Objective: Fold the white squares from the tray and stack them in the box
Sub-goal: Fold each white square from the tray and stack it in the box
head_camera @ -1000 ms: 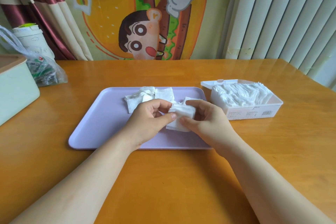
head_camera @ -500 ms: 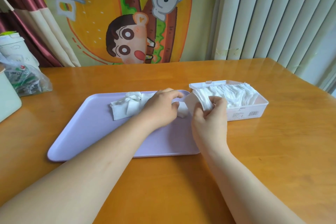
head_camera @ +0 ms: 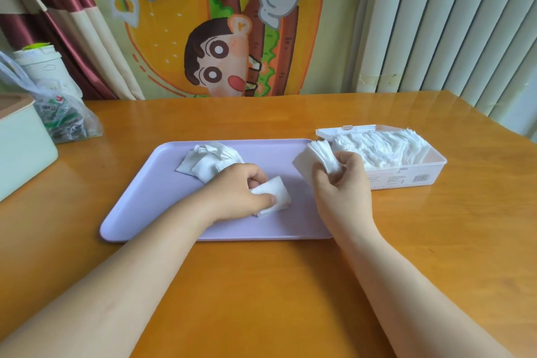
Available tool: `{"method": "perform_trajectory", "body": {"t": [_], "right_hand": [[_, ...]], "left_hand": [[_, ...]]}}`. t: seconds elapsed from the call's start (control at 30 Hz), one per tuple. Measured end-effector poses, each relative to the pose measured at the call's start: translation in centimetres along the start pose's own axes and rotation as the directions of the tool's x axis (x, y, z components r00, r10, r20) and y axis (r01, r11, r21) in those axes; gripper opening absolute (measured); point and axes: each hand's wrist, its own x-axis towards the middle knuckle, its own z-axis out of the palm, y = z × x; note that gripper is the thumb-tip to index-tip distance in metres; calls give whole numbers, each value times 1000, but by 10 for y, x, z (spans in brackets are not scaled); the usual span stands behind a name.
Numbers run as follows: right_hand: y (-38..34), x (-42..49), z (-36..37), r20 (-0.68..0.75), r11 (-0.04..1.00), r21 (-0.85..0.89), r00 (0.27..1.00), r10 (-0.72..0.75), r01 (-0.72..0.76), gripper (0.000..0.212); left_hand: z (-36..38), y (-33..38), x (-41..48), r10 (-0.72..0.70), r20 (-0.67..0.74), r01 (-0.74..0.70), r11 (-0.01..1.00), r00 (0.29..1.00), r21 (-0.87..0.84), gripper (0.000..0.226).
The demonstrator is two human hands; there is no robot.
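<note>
A lilac tray (head_camera: 162, 192) lies on the table in front of me. At its far left sits a small pile of loose white squares (head_camera: 205, 161). My left hand (head_camera: 235, 193) pinches one white square (head_camera: 274, 195) over the middle of the tray. My right hand (head_camera: 343, 180) grips a folded white square (head_camera: 321, 154) above the tray's right edge, just left of the clear plastic box (head_camera: 406, 177). The box is full of stacked white squares (head_camera: 383, 148), and its lid stands open behind it.
A pale green box (head_camera: 23, 148) stands at the left edge of the wooden table (head_camera: 261, 285). Behind it are a plastic bag of small items (head_camera: 66, 119) and a white cup with a green lid (head_camera: 40, 67). Curtains and a cartoon poster line the back.
My left hand drew back from the pile to the tray's middle, with a square now pinched in it. My right hand stays by the box's left end with its folded square.
</note>
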Motion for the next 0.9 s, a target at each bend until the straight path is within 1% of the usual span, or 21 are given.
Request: {"method": "perform_trajectory", "body": {"t": [0.07, 0.13, 0.17, 0.23, 0.27, 0.33, 0.4, 0.5, 0.6, 0.7, 0.8, 0.9], "right_hand": [[1, 0, -1, 11, 1000, -30, 1000, 9, -9, 20], [3, 1, -2, 24, 999, -45, 1000, 20, -19, 18], [4, 1, -2, 32, 998, -54, 999, 28, -27, 19], [5, 3, -2, 49, 997, -66, 998, 30, -27, 21], [6, 3, -1, 65, 997, -69, 998, 20, -15, 22], [7, 5, -1, 110, 998, -64, 994, 24, -17, 22], [8, 5, 0, 176, 996, -74, 983, 53, -40, 24], [9, 4, 1, 259, 994, -101, 963, 73, -49, 25], [7, 2, -1, 303, 997, -66, 951, 55, -36, 24], [7, 1, -2, 316, 998, -64, 949, 14, 6, 25], [7, 1, -1, 339, 993, -100, 940, -20, 57, 22], [5, 1, -4, 409, 998, -53, 912, -18, 44, 23]], "left_hand": [[1, 0, -6, 59, -34, -61, 995, 998, -75, 17], [6, 1, -9, 128, -101, -142, 979, 987, -148, 15], [9, 0, -10, 160, -122, -184, 959, 980, -216, 17], [13, -2, -8, 223, -128, -255, 897, 966, -361, 16], [14, -5, -8, 245, -129, -276, 880, 961, -387, 15], [16, -9, -7, 275, -125, -302, 876, 953, -375, 17], [18, -9, -8, 285, -109, -305, 870, 952, -387, 24], [19, -8, -6, 247, -129, -278, 851, 960, -446, 30], [20, -10, -3, 210, -171, -267, 841, 963, -471, 33], [20, -11, -3, 227, -181, -287, 830, 957, -477, 32], [21, -12, -1, 226, -204, -297, 836, 952, -462, 30], [22, -13, 0, 248, -234, -328, 842, 940, -428, 32]]}}
